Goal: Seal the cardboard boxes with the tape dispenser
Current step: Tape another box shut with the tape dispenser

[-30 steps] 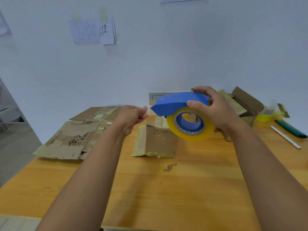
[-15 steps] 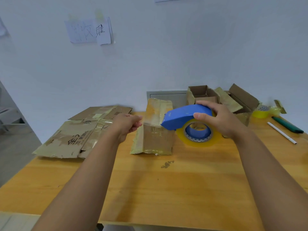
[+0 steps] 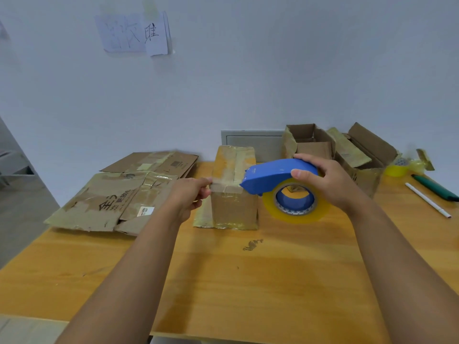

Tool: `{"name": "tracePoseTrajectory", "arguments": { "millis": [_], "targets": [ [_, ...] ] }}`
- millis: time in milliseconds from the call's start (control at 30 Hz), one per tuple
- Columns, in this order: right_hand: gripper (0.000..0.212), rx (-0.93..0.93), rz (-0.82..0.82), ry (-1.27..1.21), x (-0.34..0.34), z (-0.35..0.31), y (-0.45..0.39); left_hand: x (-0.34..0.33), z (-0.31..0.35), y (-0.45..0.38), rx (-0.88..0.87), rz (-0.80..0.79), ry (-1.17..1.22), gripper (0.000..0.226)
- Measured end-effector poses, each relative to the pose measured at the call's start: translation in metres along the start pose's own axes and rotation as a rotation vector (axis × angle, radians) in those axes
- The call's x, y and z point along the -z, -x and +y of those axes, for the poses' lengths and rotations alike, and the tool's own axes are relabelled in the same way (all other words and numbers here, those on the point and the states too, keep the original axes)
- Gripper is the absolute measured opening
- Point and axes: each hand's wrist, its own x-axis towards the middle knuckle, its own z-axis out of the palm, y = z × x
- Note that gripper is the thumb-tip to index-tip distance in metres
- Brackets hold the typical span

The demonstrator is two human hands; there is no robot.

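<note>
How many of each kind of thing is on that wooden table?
Closed cardboard box: 1
Open cardboard boxes: 2
Flattened cardboard sheets: 2
Blue tape dispenser: 1
Spare yellow tape roll: 1
White pen: 1
Green marker: 1
Total: 9

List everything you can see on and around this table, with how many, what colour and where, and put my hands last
closed box: 1, brown, taped, table centre
tape strip: 1, clear, stretched across the closed box's near top edge
tape dispenser: 1, blue, with a yellowish roll, right of the closed box
flattened cartons: a pile, count unclear, brown, left side of the table
open boxes: 2, brown, back right
small tape roll: 1, yellow, far right
pen: 1, white, right edge
green object: 1, dark green, beside the pen
papers: 2, white, on the wall
table: 1, wooden, orange-tan
left hand: pinches the tape strip's end
right hand: grips the tape dispenser
</note>
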Motion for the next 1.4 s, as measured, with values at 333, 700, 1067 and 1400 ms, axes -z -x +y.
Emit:
{"name": "tracePoseTrajectory", "arguments": {
  "millis": [333,700,1067,1400],
  "targets": [
    [0.062,0.008,0.002,-0.008,-0.001,-0.004,-0.014,0.012,-0.009,-0.007,0.133,-0.112,-0.057,0.040],
    [0.059,0.004,0.004,0.001,-0.007,-0.003,-0.015,-0.006,-0.014,0.004,-0.339,0.264,-0.154,0.022],
    [0.068,-0.018,0.047,0.010,-0.026,-0.012,-0.019,-0.012,-0.002,0.009,-0.445,0.075,-0.625,0.042],
    [0.066,-0.049,0.074,0.019,-0.035,-0.010,-0.022,-0.032,-0.032,0.013,-0.822,0.190,-1.261,0.046]
  ]
}}
